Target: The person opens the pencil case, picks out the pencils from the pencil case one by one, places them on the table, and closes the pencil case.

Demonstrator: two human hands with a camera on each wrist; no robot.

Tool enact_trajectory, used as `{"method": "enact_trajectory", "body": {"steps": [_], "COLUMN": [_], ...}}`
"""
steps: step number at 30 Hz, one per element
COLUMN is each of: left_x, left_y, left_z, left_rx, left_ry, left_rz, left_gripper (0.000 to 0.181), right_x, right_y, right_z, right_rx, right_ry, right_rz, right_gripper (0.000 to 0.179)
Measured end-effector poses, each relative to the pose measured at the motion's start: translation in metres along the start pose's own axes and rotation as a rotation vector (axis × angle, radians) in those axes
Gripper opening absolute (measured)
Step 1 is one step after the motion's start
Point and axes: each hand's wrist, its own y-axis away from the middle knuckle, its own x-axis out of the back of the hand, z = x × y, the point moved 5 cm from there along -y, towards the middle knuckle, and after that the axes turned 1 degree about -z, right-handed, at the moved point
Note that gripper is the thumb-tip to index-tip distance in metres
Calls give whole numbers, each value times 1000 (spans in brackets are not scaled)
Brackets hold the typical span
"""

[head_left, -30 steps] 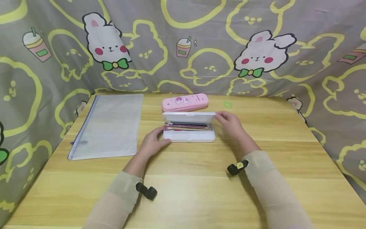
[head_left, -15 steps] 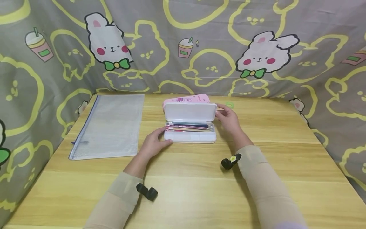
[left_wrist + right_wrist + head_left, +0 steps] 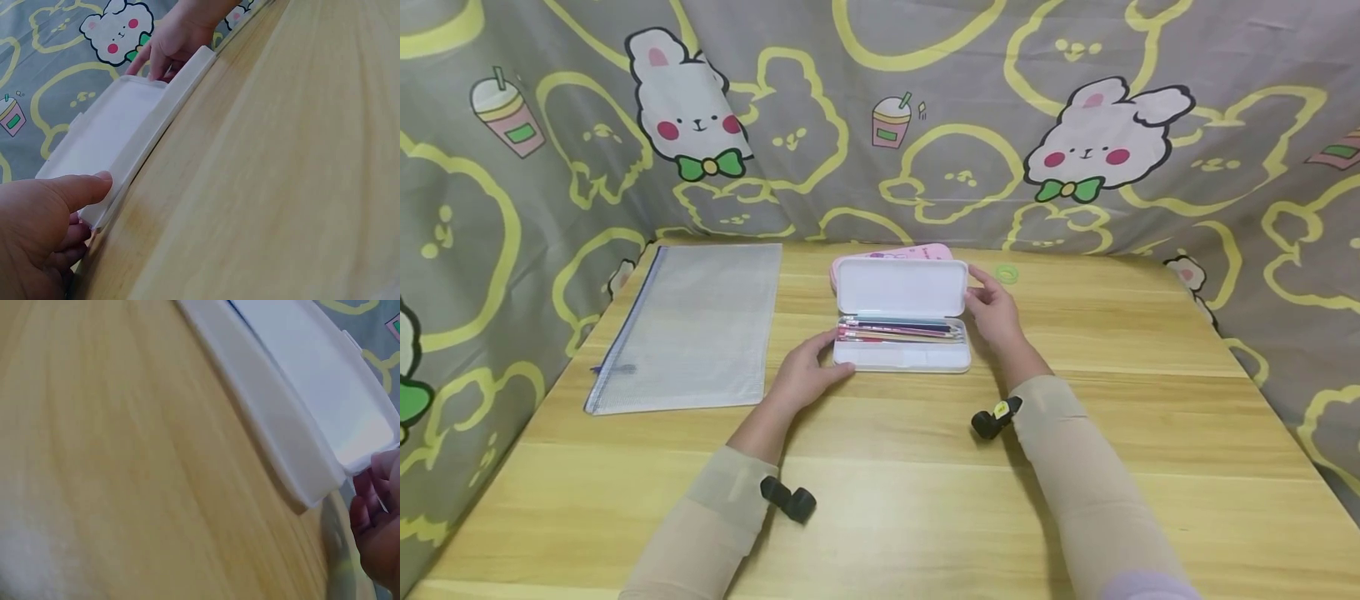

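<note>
Pencil case (image 3: 902,288), hands (image 3: 808,372) (image 3: 997,315) at edges, tabletop (image 3: 887,475) room nearside

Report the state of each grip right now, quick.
Left grip: closed, holding the left end of the white pencil case.
Right grip: closed, pinching the right edge of its raised lid.

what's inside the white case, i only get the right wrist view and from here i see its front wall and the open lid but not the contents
Observer: In the head view, several pencils lie lengthwise in the white case, on the side nearer the hinge.
Operator: ok and where's the other hand, i only see the right one at the lid
Observer: The left hand grips the left end of the case, its thumb at the front corner.
</note>
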Motion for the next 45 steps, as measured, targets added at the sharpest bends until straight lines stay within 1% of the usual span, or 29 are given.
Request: {"method": "enact_trajectory", "body": {"steps": [3,7,14,16,20,22,25,28,31,33,36,41,45], "left_x": [1,2,2,3,6,8,10,12,12,11,9,5,2], "left_y": [1,1,-1,-3,-9,-13,-19,-26,-33,-35,-35,-33,-33], "left_z": [1,2,1,2,6,8,8,8,8,7,6,6,5], "left_rx": [3,10,10,-8,-75,-108,-128,-139,-160,-167,-159,-144,-137], "left_ry": [-3,0,2,10,12,0,-29,-45,-26,-5,-4,-48,-47], "left_rz": [-1,1,-5,-5,-13,-20,-32,-64,-119,-153,-175,-149,-126], "left_gripper": [74,75,75,76,80,81,86,97,109,115,120,121,119], "right_x": [-2,-4,-4,-3,-2,-2,-2,-1,-1,-1,-2,-2,-2], "right_y": [-1,-3,-4,-3,-2,-1,0,0,1,2,2,2,0], "right_z": [1,1,3,4,7,7,7,7,6,6,5,4,5], "right_rx": [-15,-33,-53,-55,-45,-37,-29,-25,-20,-23,-28,-32,-33], "right_ry": [58,95,123,124,115,103,88,87,90,83,80,82,93], "right_rz": [-47,-91,-112,-112,-114,-113,-111,-105,-104,-106,-111,-119,-130], "right_gripper": [54,56,57,57,57,57,57,56,56,56,56,56,56]}}
